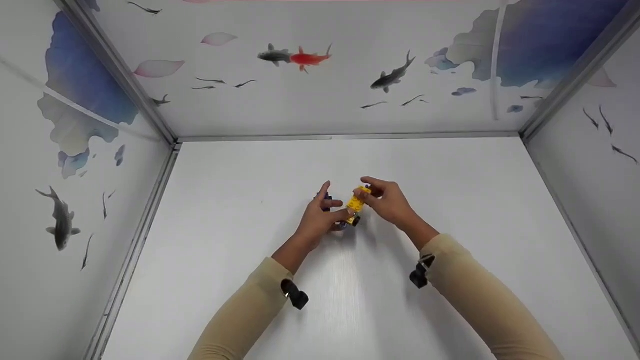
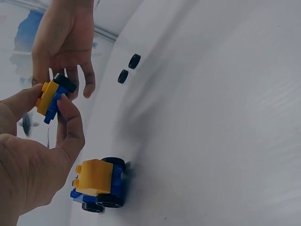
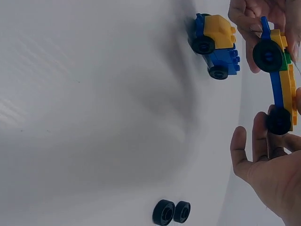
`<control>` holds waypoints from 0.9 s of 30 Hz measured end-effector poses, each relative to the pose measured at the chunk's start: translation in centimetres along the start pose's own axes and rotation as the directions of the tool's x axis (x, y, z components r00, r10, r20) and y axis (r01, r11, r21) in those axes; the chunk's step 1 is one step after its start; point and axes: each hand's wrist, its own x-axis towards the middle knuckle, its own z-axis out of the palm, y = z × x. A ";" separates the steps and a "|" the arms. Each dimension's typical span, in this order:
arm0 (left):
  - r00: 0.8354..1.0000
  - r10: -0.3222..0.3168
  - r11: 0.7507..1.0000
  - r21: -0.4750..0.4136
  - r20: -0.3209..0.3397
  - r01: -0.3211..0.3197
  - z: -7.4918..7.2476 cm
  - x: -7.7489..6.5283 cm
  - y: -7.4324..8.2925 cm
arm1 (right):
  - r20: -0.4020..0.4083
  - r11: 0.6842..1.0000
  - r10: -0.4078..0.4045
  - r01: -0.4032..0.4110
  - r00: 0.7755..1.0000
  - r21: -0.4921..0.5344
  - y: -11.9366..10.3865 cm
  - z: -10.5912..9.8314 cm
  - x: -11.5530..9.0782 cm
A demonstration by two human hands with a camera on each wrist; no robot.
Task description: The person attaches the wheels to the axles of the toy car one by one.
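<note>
Both hands hold a toy car (image 1: 355,204) of yellow, blue and green building bricks with black wheels, raised over the table. My left hand (image 1: 317,220) pinches one end between thumb and index finger, its other fingers spread. At the far end, my right hand (image 1: 392,202) grips the car, thumb on the yellow brick and fingers around the wheel side. The right wrist view shows the car side-on, a green brick (image 3: 286,61) between yellow ones. A second brick car (image 2: 96,176), yellow and blue, stands on the table by the left hand, which partly hides it in the head view.
Two loose black wheels lie close together on the white table, a nearer wheel (image 3: 163,213) and another wheel (image 3: 182,212). White panels with painted fish enclose the table (image 1: 225,200) at the back and both sides.
</note>
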 end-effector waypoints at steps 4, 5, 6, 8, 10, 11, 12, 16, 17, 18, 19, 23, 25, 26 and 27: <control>1.000 -0.006 1.000 0.003 -0.025 0.006 0.0 0.1 0.2 | 0.003 0.999 0.011 -0.011 1.000 0.030 0.4 -0.6 -0.3; 1.000 -0.008 1.000 0.003 -0.030 0.008 0.0 0.1 0.3 | 0.004 0.999 0.013 -0.013 1.000 0.038 0.6 -0.8 -0.3; 0.999 -0.010 1.000 0.006 -0.039 0.010 0.0 0.1 0.3 | 0.004 0.999 0.016 -0.016 1.000 0.045 0.7 -1.0 -0.4; 0.998 -0.015 1.000 0.012 -0.057 0.016 0.0 0.2 0.4 | 0.008 0.998 0.024 -0.024 1.000 0.061 0.9 -1.4 -0.6; 0.997 -0.020 0.999 0.023 -0.076 0.022 0.0 0.2 0.4 | 0.019 0.997 0.032 -0.033 0.999 0.071 1.2 -1.7 -0.9; 0.996 -0.021 0.999 0.029 -0.085 0.023 0.0 0.3 0.5 | 0.028 0.997 0.034 -0.036 0.999 0.075 1.3 -1.9 -1.0; 0.995 -0.020 0.999 0.036 -0.093 0.023 0.0 0.3 0.5 | 0.037 0.996 0.037 -0.039 0.999 0.077 1.4 -2.0 -1.1; 0.993 -0.002 0.999 0.048 -0.115 0.007 0.0 0.3 0.6 | 0.098 0.995 0.022 -0.031 0.995 0.090 1.8 -2.5 -1.7; 0.993 0.004 0.999 0.052 -0.121 0.003 0.0 0.3 0.7 | 0.114 0.995 0.013 -0.024 0.993 0.097 1.9 -2.5 -1.9; 0.992 0.008 0.998 0.055 -0.128 -0.001 0.0 0.4 0.7 | 0.128 0.995 0.001 -0.014 0.992 0.102 2.0 -2.5 -2.0; 0.991 0.011 0.998 0.056 -0.134 -0.004 0.1 0.4 0.7 | 0.143 0.994 -0.012 -0.004 0.990 0.112 2.0 -2.5 -2.2; 0.988 0.021 0.997 0.079 -0.156 -0.009 0.3 0.4 0.9 | 0.188 0.989 -0.051 0.023 0.981 0.146 2.2 -2.2 -2.8; 0.987 0.027 0.996 0.091 -0.160 -0.013 0.4 0.4 0.9 | 0.209 0.987 -0.061 0.028 0.976 0.159 2.1 -2.0 -3.1; 0.987 0.031 0.995 0.094 -0.160 -0.016 0.4 0.4 0.9 | 0.216 0.986 -0.066 0.030 0.974 0.162 2.1 -1.9 -3.3; 0.986 0.036 0.995 0.097 -0.160 -0.021 0.5 0.4 1.0 | 0.223 0.986 -0.066 0.029 0.973 0.166 2.0 -1.7 -3.5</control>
